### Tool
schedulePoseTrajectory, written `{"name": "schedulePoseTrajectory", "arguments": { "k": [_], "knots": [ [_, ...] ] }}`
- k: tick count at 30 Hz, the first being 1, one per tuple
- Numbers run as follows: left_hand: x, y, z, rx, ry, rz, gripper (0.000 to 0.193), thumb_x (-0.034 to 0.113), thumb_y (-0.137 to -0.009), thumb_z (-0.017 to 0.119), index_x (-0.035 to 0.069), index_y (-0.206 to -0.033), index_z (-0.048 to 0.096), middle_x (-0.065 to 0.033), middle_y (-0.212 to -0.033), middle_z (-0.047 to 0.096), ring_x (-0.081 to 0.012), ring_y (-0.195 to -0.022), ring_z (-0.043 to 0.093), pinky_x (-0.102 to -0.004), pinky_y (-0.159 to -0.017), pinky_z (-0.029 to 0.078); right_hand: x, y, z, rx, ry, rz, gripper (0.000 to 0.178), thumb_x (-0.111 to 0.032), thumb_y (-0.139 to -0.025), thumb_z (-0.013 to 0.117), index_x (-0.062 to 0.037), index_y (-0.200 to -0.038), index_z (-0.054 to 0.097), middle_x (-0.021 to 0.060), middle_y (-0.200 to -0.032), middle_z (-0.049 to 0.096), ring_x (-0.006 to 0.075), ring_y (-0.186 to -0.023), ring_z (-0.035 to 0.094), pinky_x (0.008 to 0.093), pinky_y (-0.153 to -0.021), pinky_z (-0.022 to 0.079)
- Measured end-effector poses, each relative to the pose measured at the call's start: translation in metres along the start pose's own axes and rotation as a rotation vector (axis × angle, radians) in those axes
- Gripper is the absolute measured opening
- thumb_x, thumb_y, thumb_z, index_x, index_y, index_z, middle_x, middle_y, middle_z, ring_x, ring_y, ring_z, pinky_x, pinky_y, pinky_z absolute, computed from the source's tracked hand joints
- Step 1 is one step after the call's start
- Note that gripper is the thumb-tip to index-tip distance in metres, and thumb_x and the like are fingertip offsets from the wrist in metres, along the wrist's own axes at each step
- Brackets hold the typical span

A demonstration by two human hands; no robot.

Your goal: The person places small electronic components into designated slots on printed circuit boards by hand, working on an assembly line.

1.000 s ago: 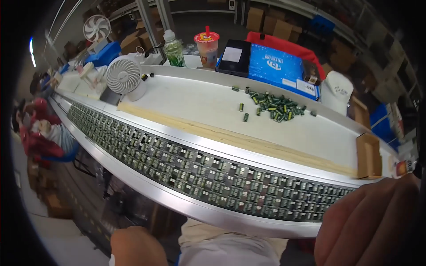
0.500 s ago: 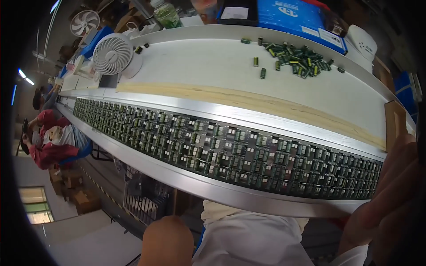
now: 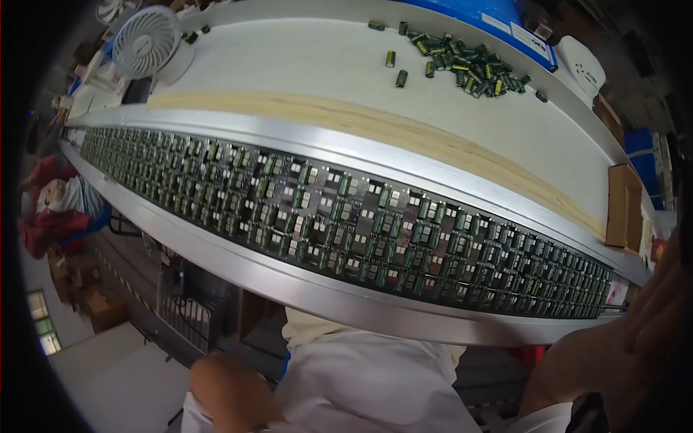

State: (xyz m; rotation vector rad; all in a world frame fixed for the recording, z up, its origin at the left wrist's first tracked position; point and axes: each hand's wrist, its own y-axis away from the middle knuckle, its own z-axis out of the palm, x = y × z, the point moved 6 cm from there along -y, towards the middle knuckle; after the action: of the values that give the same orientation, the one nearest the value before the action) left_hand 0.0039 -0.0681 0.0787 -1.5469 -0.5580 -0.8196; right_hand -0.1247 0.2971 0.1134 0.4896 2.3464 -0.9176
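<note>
Many circuit boards [image 3: 339, 224] lie left of the right hand [image 3: 650, 321]; its dim fingers' spread I cannot tell.

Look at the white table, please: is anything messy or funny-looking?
Yes: a few green cylinders lie apart from the jumbled pile on the white table, and two dark bits sit beside the fan. They look like strays. Nothing looks clearly broken.
</note>
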Motion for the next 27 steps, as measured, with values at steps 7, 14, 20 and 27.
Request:
{"name": "schedulePoseTrajectory", "arguments": {
  "k": [7,14,20,27],
  "knots": [
    [0.023,0.004,-0.013,0.055,0.061,0.006,0.005,0.014,-0.097,0.067,0.018,-0.1,0.065,0.0016,-0.098,0.066,-0.0177,-0.092,0.056,-0.0351,-0.095,0.04,0.005,0.043,-0.061,-0.006,0.023,0.019,0.019,-0.007,-0.09,0.071,-0.0048,-0.109,0.075,0.008,-0.099,0.072,0.0178,-0.074,0.059,0.0306,-0.074,0.048],
    [0.007,0.013,0.003,0.19,0.149,0.122,0.006,0.015,-0.098,0.068,0.02,-0.096,0.065,0.0031,-0.097,0.065,-0.0167,-0.092,0.055,-0.0351,-0.097,0.038,-0.028,-0.045,-0.009,-0.098,0.135,-0.024,0.021,-0.006,-0.09,0.069,-0.0044,-0.11,0.075,0.0081,-0.098,0.071,0.0177,-0.074,0.059,0.0302,-0.074,0.048],
    [0.016,0.004,-0.001,0.186,0.204,0.112,0.009,0.016,-0.099,0.068,0.022,-0.092,0.066,0.0043,-0.097,0.065,-0.0157,-0.093,0.054,-0.0351,-0.099,0.036,-0.018,-0.037,-0.012,-0.053,0.153,0.01,0.022,-0.005,-0.09,0.068,-0.0041,-0.111,0.075,0.0082,-0.098,0.071,0.0177,-0.074,0.058,0.0299,-0.075,0.048],
    [0.094,-0.004,0.029,0.283,0.245,-0.037,0.012,0.016,-0.099,0.068,0.023,-0.089,0.066,0.0055,-0.096,0.064,-0.0148,-0.094,0.052,-0.0351,-0.101,0.034,-0.044,0.03,-0.091,-0.098,0.055,0.12,0.023,-0.004,-0.09,0.067,-0.0037,-0.112,0.075,0.0084,-0.097,0.07,0.0176,-0.074,0.058,0.0296,-0.076,0.047]
  ]
}}
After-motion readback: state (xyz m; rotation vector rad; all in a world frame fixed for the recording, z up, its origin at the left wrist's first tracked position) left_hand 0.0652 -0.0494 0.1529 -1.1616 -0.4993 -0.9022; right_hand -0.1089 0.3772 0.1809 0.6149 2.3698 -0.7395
